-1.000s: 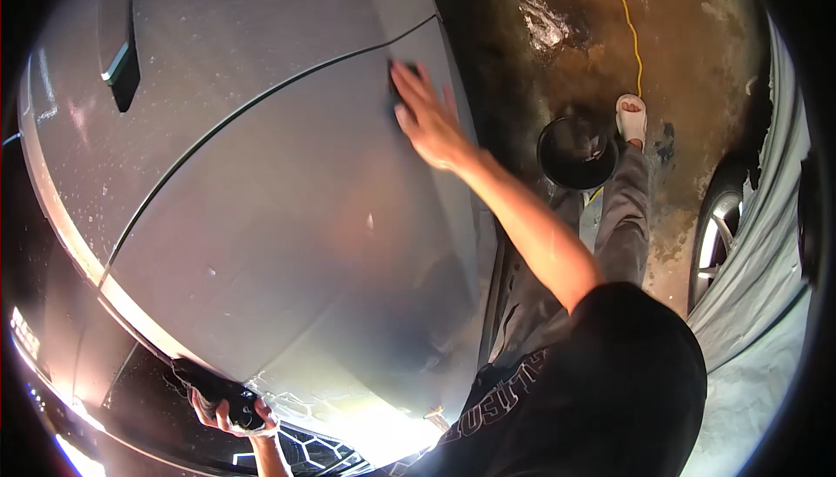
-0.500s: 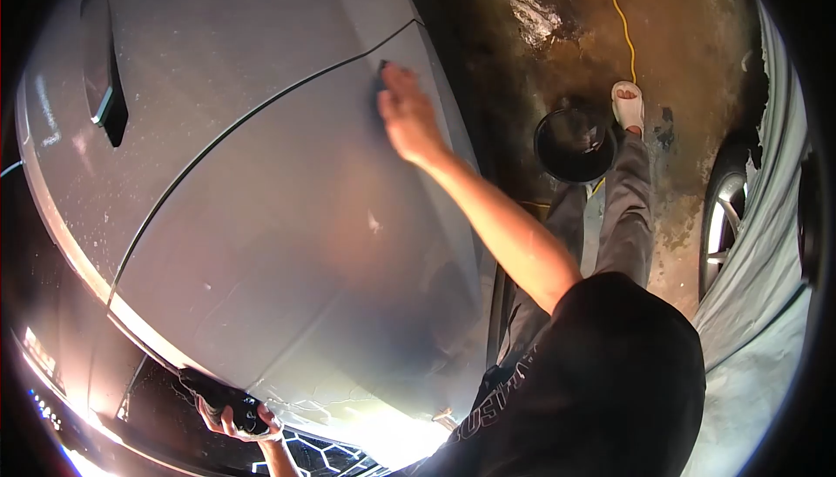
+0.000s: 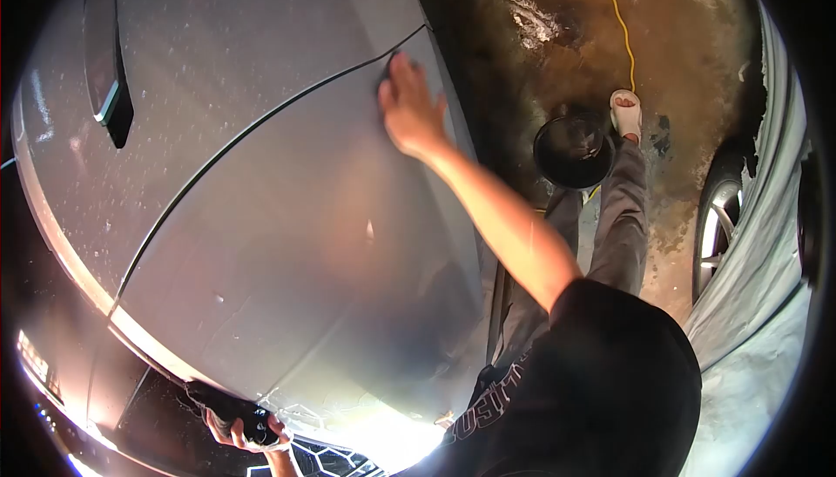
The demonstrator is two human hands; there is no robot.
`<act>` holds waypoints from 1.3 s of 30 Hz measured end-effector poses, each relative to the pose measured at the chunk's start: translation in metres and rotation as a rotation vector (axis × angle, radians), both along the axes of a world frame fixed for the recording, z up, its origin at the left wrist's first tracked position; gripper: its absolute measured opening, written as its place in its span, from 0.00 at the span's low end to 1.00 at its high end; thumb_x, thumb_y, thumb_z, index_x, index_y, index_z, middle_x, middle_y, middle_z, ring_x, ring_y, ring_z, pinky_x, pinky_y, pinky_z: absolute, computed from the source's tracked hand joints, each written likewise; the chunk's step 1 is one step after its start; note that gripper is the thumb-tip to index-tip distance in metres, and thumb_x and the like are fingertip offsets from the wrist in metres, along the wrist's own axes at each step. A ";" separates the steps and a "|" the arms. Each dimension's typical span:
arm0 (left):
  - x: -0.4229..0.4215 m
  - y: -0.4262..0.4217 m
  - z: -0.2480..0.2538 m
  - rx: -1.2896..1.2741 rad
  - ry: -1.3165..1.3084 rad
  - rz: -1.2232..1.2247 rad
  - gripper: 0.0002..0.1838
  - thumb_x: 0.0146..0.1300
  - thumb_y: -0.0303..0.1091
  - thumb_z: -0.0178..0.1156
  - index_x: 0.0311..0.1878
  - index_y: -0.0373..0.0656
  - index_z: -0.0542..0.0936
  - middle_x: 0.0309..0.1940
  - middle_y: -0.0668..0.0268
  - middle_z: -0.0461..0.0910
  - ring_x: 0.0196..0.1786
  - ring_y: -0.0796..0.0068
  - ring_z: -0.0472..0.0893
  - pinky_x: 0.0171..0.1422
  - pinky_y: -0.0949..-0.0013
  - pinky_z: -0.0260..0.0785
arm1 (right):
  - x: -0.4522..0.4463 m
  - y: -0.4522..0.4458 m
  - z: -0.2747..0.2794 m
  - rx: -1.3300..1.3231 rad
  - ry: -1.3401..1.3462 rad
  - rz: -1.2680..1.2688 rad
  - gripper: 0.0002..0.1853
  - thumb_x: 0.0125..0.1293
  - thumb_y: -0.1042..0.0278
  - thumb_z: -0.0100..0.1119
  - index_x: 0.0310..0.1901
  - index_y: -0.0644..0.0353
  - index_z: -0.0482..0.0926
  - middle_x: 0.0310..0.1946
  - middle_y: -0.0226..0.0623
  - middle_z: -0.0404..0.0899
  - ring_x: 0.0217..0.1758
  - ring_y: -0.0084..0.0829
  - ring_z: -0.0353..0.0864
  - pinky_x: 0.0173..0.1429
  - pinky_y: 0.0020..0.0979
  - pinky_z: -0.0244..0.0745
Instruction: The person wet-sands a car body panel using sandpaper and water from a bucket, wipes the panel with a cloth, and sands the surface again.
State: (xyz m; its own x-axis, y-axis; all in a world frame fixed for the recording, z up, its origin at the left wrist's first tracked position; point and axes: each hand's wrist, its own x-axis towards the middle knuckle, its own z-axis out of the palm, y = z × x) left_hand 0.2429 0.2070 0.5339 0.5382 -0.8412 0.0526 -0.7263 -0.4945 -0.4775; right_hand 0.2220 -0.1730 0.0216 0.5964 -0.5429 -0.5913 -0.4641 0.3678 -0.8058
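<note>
One car (image 3: 270,216) filling the left; one dark seam (image 3: 205,169) is dividing its grey side into two panels. One black shirt (image 3: 610,381), bending toward the car. One pale sheet (image 3: 753,311) is hanging at right, one wheel (image 3: 718,229) showing beside it. Two trouser legs (image 3: 623,207) are stretching back from the shirt. One black bucket (image 3: 573,153) is standing on the floor (image 3: 670,41), near the legs. Two hands working. Right hand (image 3: 412,115) is lying on the nearer panel just by the seam, fingers outstretched; I cannot tell what, if anything, its palm is covering. Left hand (image 3: 248,433) is gripping one black object (image 3: 228,409) at the panel's bright edge, fingers curling round it. One sandal (image 3: 625,111) is showing; one yellow cord (image 3: 624,28) is running up to it.
</note>
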 end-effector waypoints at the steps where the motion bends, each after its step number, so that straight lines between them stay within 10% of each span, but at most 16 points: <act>1: -0.001 -0.004 -0.002 0.006 -0.012 -0.015 0.31 0.68 0.52 0.60 0.63 0.39 0.67 0.53 0.54 0.76 0.57 0.43 0.76 0.59 0.35 0.69 | 0.011 -0.018 -0.025 -0.031 0.050 -0.034 0.33 0.79 0.49 0.36 0.76 0.62 0.55 0.82 0.40 0.45 0.83 0.46 0.44 0.77 0.69 0.41; 7: -0.005 -0.009 -0.012 -0.031 0.011 -0.005 0.31 0.68 0.53 0.61 0.62 0.39 0.68 0.54 0.52 0.74 0.58 0.43 0.74 0.60 0.35 0.68 | -0.010 0.008 0.010 -0.022 0.001 0.120 0.33 0.79 0.48 0.36 0.77 0.60 0.54 0.82 0.37 0.44 0.84 0.46 0.42 0.77 0.69 0.41; 13: -0.008 -0.019 -0.013 -0.044 0.039 -0.023 0.31 0.67 0.53 0.61 0.62 0.40 0.69 0.55 0.49 0.73 0.60 0.42 0.72 0.61 0.35 0.67 | 0.017 -0.050 -0.066 0.183 0.136 0.048 0.33 0.79 0.48 0.36 0.77 0.58 0.54 0.81 0.38 0.44 0.84 0.45 0.44 0.77 0.70 0.43; 17: -0.011 -0.070 -0.030 -0.053 0.114 -0.075 0.30 0.65 0.51 0.61 0.62 0.41 0.68 0.59 0.45 0.69 0.63 0.40 0.70 0.63 0.35 0.66 | -0.012 -0.012 -0.044 -0.110 -0.006 0.045 0.31 0.79 0.48 0.35 0.74 0.59 0.59 0.79 0.42 0.51 0.83 0.46 0.47 0.75 0.72 0.46; 20: -0.005 -0.111 -0.047 -0.087 0.232 -0.227 0.27 0.64 0.43 0.61 0.63 0.43 0.68 0.67 0.36 0.60 0.71 0.34 0.63 0.70 0.33 0.59 | 0.002 -0.063 -0.101 0.238 0.120 0.107 0.34 0.78 0.47 0.36 0.77 0.61 0.53 0.82 0.40 0.44 0.85 0.43 0.41 0.78 0.68 0.43; 27: -0.005 -0.116 -0.054 -0.101 0.218 -0.218 0.28 0.64 0.43 0.61 0.64 0.43 0.68 0.67 0.36 0.61 0.71 0.34 0.63 0.70 0.33 0.59 | -0.015 0.018 -0.019 -0.129 -0.048 0.039 0.35 0.78 0.51 0.40 0.79 0.59 0.48 0.82 0.40 0.44 0.85 0.40 0.42 0.79 0.66 0.41; 39: -0.012 -0.107 -0.048 -0.081 0.185 -0.194 0.29 0.66 0.47 0.60 0.64 0.41 0.68 0.64 0.41 0.65 0.68 0.37 0.65 0.68 0.33 0.60 | -0.003 -0.036 -0.087 -0.018 -0.003 0.061 0.36 0.79 0.49 0.36 0.80 0.61 0.45 0.83 0.35 0.38 0.85 0.42 0.39 0.81 0.62 0.37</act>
